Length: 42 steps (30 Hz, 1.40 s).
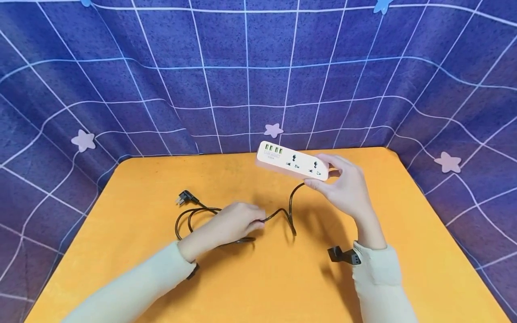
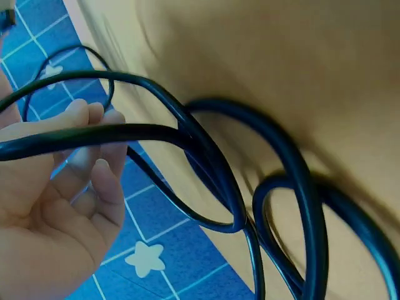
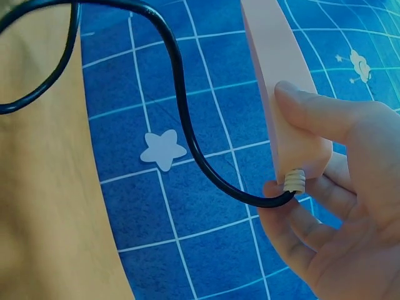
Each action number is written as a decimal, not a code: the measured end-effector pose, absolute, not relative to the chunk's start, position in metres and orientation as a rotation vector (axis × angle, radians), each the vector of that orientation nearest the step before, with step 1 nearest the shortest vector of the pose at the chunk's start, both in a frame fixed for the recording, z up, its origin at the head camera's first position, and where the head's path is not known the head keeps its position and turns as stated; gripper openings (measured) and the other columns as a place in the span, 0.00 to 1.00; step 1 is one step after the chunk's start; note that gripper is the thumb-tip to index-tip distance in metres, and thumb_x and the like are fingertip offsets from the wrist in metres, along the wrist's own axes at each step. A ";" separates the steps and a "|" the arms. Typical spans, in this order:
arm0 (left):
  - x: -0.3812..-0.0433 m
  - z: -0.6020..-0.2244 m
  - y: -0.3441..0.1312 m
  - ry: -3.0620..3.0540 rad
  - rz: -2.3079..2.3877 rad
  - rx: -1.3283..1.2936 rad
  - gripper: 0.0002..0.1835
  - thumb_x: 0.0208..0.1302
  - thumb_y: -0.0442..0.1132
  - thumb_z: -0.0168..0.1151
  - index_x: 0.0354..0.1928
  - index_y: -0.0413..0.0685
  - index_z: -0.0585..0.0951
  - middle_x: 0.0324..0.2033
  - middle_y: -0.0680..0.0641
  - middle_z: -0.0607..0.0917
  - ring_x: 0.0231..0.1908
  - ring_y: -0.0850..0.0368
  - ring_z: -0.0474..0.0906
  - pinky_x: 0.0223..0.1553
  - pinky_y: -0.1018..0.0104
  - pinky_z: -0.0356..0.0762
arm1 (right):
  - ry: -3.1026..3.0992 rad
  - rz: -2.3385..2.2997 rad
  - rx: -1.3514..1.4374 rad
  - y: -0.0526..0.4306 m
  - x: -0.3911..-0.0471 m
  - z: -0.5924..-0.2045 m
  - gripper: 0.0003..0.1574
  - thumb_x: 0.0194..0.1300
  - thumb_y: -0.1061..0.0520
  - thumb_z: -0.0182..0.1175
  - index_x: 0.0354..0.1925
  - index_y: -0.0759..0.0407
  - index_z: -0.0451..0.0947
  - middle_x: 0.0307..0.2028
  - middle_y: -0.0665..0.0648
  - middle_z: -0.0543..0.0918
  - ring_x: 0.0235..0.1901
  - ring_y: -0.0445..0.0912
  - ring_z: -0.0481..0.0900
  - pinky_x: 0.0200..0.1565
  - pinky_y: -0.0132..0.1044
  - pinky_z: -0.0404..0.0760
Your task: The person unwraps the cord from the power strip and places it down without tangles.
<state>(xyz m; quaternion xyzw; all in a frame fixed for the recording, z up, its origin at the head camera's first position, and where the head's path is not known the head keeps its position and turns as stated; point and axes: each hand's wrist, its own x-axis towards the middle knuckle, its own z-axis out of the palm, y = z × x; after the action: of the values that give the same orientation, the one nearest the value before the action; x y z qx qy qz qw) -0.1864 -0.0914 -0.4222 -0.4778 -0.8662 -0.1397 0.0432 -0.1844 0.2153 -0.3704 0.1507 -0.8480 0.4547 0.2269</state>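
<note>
My right hand (image 1: 347, 186) grips a white power strip (image 1: 278, 161) by its cord end, holding it tilted above the yellow table. Its upper face shows several USB ports at the left and two sockets. In the right wrist view, the thumb presses one side of the strip (image 3: 281, 62), and the black cord (image 3: 181, 103) leaves through a ribbed collar (image 3: 294, 181) beside the fingers. Lower and to the left, my left hand (image 1: 230, 222) pinches the cord between thumb and fingers. Loops of cord (image 2: 312, 212) hang beside that hand in the left wrist view.
A black plug (image 1: 186, 196) with metal prongs lies on the yellow tabletop (image 1: 258, 282), left of the left hand, among cord loops. Blue grid-patterned cloth (image 1: 226, 85) with star shapes surrounds the table's back and sides. A black device (image 1: 343, 255) is strapped to the right wrist.
</note>
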 end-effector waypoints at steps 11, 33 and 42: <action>-0.192 -0.403 -0.131 -2.753 -0.553 -1.162 0.18 0.73 0.36 0.69 0.63 0.45 0.85 0.54 0.44 0.90 0.50 0.51 0.89 0.54 0.55 0.86 | -2.359 1.243 0.433 0.215 -0.184 -0.372 0.37 0.50 0.61 0.86 0.59 0.58 0.86 0.48 0.53 0.89 0.45 0.42 0.83 0.44 0.29 0.85; -0.207 -0.397 -0.246 -3.226 -0.576 -0.870 0.21 0.75 0.58 0.65 0.59 0.53 0.86 0.39 0.58 0.87 0.41 0.58 0.83 0.46 0.52 0.80 | -2.405 1.065 0.508 0.227 -0.184 -0.361 0.34 0.49 0.62 0.86 0.55 0.60 0.87 0.49 0.55 0.90 0.43 0.39 0.82 0.42 0.22 0.81; -0.209 -0.415 -0.256 -3.221 -0.724 -1.099 0.06 0.80 0.42 0.62 0.40 0.56 0.82 0.26 0.60 0.78 0.25 0.66 0.69 0.32 0.67 0.68 | -2.461 1.017 0.391 0.271 -0.186 -0.371 0.36 0.49 0.62 0.86 0.57 0.59 0.86 0.45 0.56 0.89 0.40 0.31 0.80 0.42 0.16 0.78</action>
<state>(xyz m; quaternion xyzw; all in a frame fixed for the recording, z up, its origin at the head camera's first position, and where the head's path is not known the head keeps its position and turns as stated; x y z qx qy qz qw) -0.2093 -0.2559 -0.4152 -0.3114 -0.9125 -0.2050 -0.1682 -0.1857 0.2712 -0.3712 0.1414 -0.8914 0.3683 0.2230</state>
